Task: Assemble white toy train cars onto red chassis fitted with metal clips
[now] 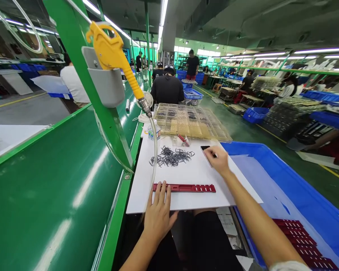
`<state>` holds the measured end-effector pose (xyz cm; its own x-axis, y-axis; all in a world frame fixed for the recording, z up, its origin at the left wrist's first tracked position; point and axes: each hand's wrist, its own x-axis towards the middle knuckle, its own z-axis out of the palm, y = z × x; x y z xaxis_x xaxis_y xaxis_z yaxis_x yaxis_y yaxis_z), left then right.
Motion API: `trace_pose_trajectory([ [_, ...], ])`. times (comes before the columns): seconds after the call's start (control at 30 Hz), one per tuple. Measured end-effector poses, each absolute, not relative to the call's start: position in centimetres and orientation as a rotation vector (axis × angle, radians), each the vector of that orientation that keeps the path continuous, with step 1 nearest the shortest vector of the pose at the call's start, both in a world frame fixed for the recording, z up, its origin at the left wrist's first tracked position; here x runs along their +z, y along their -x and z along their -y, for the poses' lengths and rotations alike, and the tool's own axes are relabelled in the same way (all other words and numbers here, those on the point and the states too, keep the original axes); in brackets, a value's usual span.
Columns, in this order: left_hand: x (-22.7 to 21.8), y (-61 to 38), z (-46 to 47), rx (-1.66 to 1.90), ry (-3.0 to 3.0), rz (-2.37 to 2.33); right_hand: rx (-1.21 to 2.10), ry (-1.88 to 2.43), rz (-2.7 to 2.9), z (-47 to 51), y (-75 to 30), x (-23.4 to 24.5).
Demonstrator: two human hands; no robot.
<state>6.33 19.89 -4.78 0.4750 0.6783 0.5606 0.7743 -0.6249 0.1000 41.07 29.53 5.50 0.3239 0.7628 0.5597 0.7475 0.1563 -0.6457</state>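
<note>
My left hand [158, 212] lies with outstretched fingers over the left end of a long, narrow red slotted strip [190, 188] near the front of the white board [192, 203]. My right hand [219, 160] is at the board's right side, its fingers curled together. It sits over a flat, dark rectangular object with a light edge [205, 148], perhaps a phone, partly hidden by the hand. What the curled fingers hold, if anything, is hidden. Beyond the strip is a loose pile of dark grey bent clips [173, 156].
A divided clear parts tray [183, 128] stands at the back. To the right is a blue bin [288, 177] with red slotted strips [299, 241]. A yellow air gun [110, 49] hangs in a grey holder, its clear hose crossing the board. The green conveyor [59, 199] runs along the left.
</note>
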Motion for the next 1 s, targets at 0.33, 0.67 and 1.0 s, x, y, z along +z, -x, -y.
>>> trace_pose_trajectory([
  [0.33, -4.0, -6.9, -19.7, -0.734, 2.587, 1.198, -0.179, 1.729, 0.391, -33.6, -52.7, 1.3],
  [0.67, -3.8, -6.8, -19.4, -0.634, 2.6, 1.293, -0.114, 1.699, 0.421, -34.8, -52.7, 0.4],
  [1.0, -3.5, -6.7, -19.7, -0.623, 2.61, 1.261, -0.071, 1.742, 0.453, -34.3, -51.2, 1.7],
])
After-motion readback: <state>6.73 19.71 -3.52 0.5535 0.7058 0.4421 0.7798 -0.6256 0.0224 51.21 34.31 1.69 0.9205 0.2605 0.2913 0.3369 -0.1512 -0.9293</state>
